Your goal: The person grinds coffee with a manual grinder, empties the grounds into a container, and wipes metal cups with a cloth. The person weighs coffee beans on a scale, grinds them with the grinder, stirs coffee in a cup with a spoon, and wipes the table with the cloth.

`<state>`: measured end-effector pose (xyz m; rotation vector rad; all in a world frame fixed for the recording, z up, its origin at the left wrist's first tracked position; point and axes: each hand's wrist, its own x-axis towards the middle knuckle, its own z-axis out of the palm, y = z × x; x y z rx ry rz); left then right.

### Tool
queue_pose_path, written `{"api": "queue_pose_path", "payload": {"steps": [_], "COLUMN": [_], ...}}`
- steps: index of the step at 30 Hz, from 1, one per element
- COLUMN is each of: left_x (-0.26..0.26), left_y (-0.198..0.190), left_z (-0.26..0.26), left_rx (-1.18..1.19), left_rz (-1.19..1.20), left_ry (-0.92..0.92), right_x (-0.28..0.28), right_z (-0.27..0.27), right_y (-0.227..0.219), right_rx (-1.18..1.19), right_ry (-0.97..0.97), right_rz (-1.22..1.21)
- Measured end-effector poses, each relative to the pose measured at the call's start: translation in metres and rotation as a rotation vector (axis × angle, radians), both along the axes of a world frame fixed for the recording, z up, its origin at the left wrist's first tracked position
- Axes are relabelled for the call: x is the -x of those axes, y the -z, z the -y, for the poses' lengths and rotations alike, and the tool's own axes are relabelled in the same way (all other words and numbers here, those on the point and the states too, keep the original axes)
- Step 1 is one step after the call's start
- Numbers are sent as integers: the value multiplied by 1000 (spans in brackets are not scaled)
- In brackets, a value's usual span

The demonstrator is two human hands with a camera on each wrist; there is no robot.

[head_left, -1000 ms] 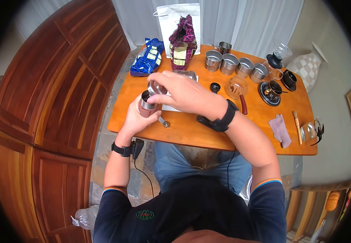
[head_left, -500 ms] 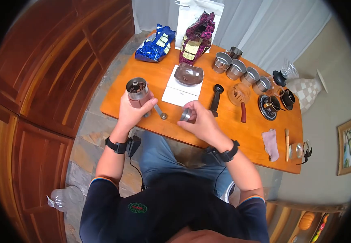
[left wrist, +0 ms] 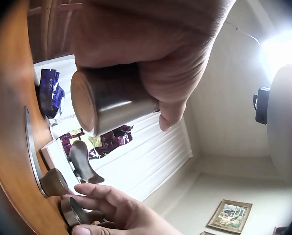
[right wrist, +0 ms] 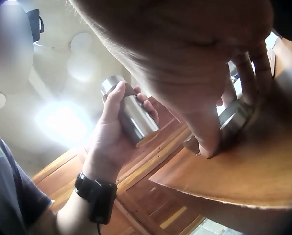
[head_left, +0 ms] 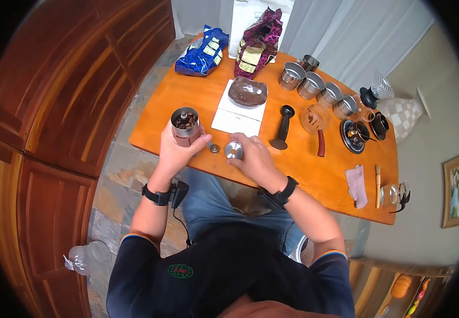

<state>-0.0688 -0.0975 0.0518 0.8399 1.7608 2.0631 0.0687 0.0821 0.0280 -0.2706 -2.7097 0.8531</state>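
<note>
My left hand (head_left: 172,152) grips a hand coffee grinder (head_left: 185,127) upright, its metal rim open at the top and dark coffee beans showing inside. In the left wrist view the fingers wrap around the grinder's steel body (left wrist: 119,103). My right hand (head_left: 259,160) pinches a round metal lid (head_left: 233,150) with a centre hole, low at the table's front. The right wrist view shows this lid (right wrist: 235,117) close over the wood between thumb and fingers. Between the hands lies a crank handle, its knob (head_left: 214,149) toward me.
A brown dish (head_left: 247,92) sits on a white scale (head_left: 234,125). Behind stand a blue bag (head_left: 203,53) and a purple bag (head_left: 256,53). To the right are a black tamper-like scoop (head_left: 282,127), several metal cups (head_left: 312,86), a red-handled glass pot (head_left: 321,144) and a cloth (head_left: 355,185).
My right hand has taken the lid off the grinder's top, moved right and lowered it to the table, turning it flat. My left hand keeps its grip on the grinder.
</note>
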Motion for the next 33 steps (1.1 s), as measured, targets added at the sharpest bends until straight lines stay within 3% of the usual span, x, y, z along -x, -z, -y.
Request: {"api": "queue_pose_path", "payload": {"steps": [9, 19, 25, 31, 33], "left_x": [2, 4, -1, -4, -3], "left_y": [-2, -5, -3, 7, 16], "left_z": [-3, -4, -3, -6, -6], "left_rx": [92, 16, 36, -8, 42], "left_rz": [-115, -62, -64, -15, -143], "left_ry": [-6, -36, -54, 1, -25], "right_x": [-7, -16, 0, 47, 61], "right_z": [-2, -10, -62, -107, -113], "right_y": [-1, -28, -55, -58, -52], "right_rx": [-19, 47, 598, 714, 786], "right_ry": [19, 83, 210, 311, 306], "right_rz": [1, -75, 31, 257, 310]}}
